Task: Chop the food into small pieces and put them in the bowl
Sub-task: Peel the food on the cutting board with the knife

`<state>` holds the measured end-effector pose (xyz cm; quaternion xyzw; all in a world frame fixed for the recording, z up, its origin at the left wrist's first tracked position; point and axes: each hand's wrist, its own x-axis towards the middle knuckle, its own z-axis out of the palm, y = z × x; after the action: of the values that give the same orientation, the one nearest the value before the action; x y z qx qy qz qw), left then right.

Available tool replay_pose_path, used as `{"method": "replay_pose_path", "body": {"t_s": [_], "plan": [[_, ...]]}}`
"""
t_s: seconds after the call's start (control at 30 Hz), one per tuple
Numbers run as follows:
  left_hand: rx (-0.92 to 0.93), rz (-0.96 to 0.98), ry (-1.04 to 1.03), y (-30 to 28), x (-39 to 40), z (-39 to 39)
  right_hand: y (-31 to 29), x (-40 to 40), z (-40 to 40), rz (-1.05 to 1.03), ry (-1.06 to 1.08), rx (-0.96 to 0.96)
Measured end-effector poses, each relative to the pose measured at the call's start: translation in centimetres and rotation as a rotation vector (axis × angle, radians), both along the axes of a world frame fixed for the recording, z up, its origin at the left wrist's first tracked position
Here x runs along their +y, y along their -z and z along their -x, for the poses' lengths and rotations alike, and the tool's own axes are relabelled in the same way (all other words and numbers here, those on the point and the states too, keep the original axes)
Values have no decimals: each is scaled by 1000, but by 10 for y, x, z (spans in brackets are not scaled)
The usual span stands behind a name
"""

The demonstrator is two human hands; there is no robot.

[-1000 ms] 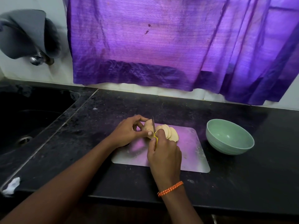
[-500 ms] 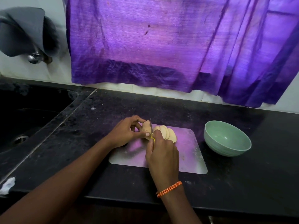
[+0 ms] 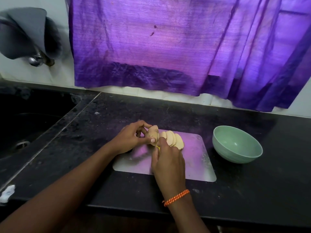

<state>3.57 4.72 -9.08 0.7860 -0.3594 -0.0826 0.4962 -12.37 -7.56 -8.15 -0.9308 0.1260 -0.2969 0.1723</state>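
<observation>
Slicing potato point(image 3: 152, 134) near cutting board's point(image 3: 198, 165) back edge: left hand point(image 3: 130, 140) pinching it, right hand point(image 3: 168, 165) gripping knife point(image 3: 157, 137); best kept thin, fingertips tucked away.

A purple curtain point(image 3: 168, 47) hangs above the black counter point(image 3: 252, 190); sink point(image 3: 25, 128) at left; white scrap point(image 3: 7, 193) near its edge

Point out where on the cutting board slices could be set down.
The cutting board is bare between the right hand and its edge nearest the bowl. The far-left corner is crowded: left hand, potato, slices.
</observation>
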Motion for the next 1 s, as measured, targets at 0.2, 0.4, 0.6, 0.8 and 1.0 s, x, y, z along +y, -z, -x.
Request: {"method": "replay_pose_path", "body": {"t_s": [0.2, 0.4, 0.6, 0.8, 1.0], "plan": [[18, -8, 13, -2, 1, 0, 3, 4, 2, 16, -39, 85], [13, 11, -21, -2, 0, 3, 3, 10, 4, 18, 64, 57], [2, 7, -23, 1, 0, 0, -2, 9, 7, -45, 68, 25], [-8, -7, -38, -1, -2, 2, -8, 9, -1, -19, 87, -26], [-10, -22, -40, -3, -2, 6, -15, 5, -21, 40, 87, 16]]}}
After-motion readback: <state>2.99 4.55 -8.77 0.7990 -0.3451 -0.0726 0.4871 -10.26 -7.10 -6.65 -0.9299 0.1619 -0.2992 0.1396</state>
